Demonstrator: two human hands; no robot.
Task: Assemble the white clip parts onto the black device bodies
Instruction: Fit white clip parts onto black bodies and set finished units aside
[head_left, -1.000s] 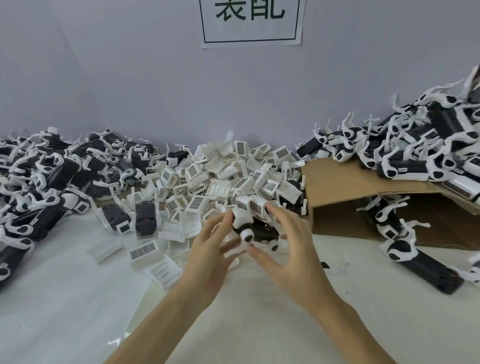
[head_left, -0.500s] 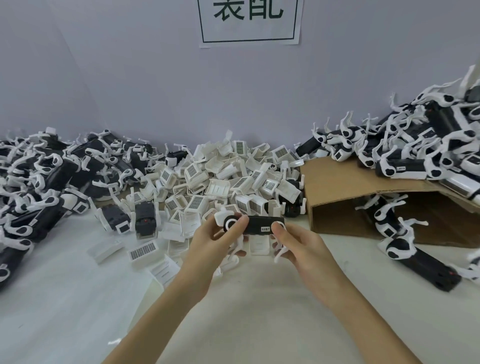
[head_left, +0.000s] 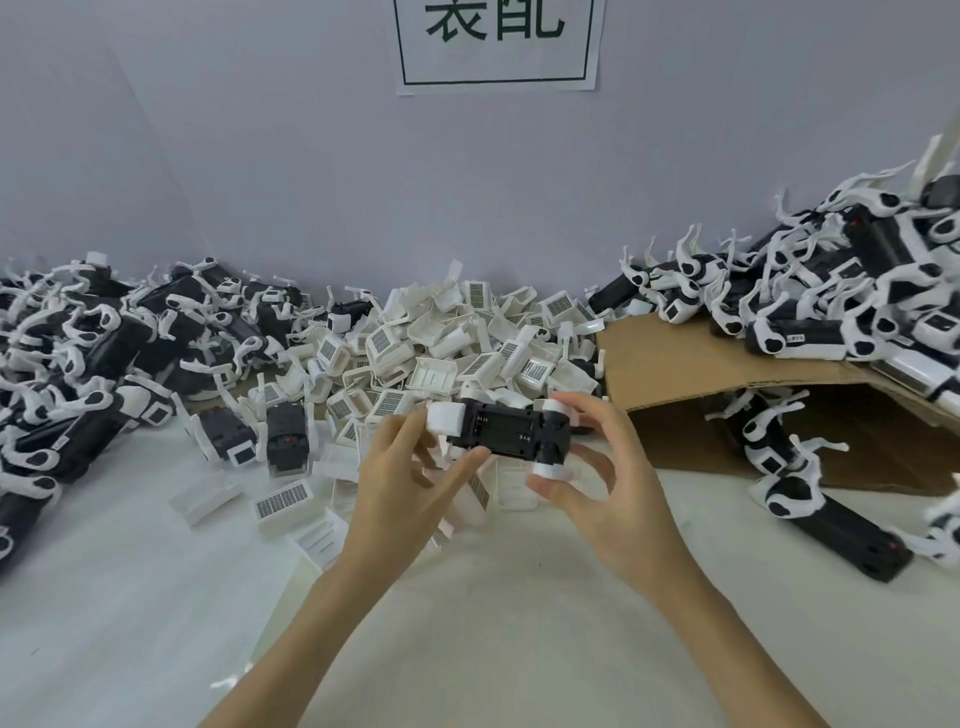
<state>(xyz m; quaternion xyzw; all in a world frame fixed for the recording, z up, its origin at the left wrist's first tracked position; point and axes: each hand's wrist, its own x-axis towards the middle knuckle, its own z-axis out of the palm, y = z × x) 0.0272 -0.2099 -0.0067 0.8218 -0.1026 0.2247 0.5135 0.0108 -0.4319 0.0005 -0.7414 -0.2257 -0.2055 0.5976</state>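
Two bare hands, the left hand (head_left: 400, 483) and the right hand (head_left: 602, 483), were closed by fingertips on the ends of a rigid black plastic device body (head_left: 506, 434) held above the white clip pile (head_left: 441, 353); it was judged light, stiff, slightly slippery.

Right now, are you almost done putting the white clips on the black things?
Not nearly. Done-looking: black bodies with white parts piled on the cardboard at right and heaped at left. In hand: one black body, held between the left hand and right hand, open side showing. Left: the big heap of loose white clips behind it, plus a couple of bare bodies beside it.
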